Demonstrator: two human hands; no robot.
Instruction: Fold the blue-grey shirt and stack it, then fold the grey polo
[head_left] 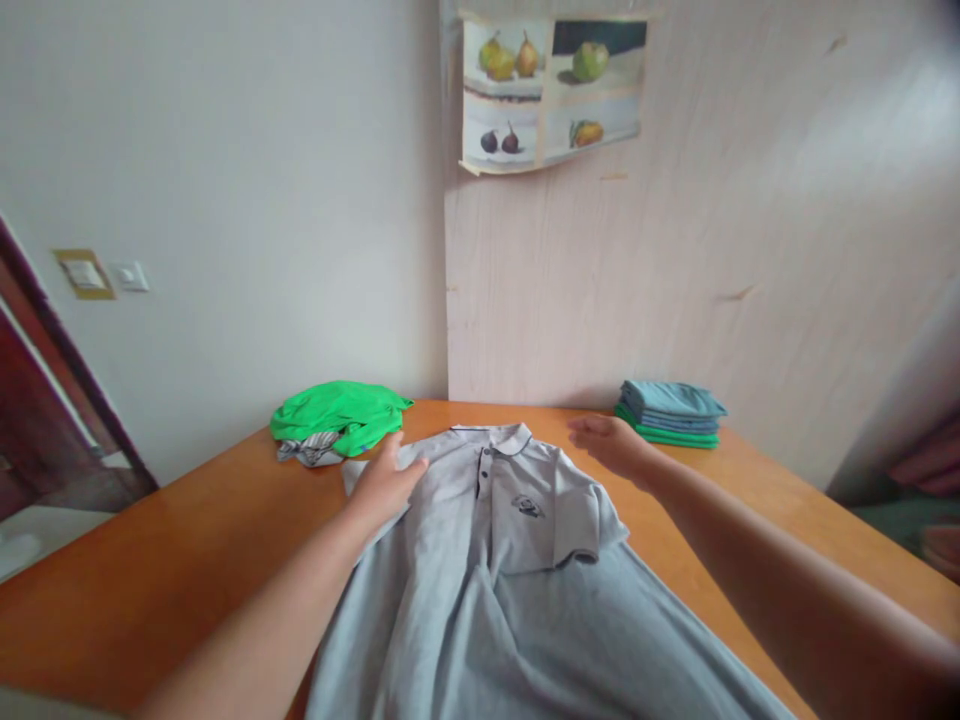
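Note:
A light grey short-sleeved polo shirt (525, 600) lies face up along the table, its collar at the far end, with dark buttons and a dark chest emblem. Over the shoulder on the left side of the picture is my left hand (391, 472), thumb apart from the fingers and nothing held; whether it touches the cloth I cannot tell. My right hand (611, 443) hovers just right of the collar, fingers stretched out and holding nothing. The shirt's body has soft creases, and its sleeve on the left is partly hidden by my left hand and forearm.
On the orange-brown table (247, 520), a loose bright green garment (341, 412) lies on a striped grey cloth (309, 450) at the back left. A stack of folded blue and green clothes (670, 412) stands at the back right. A wall borders the far edge.

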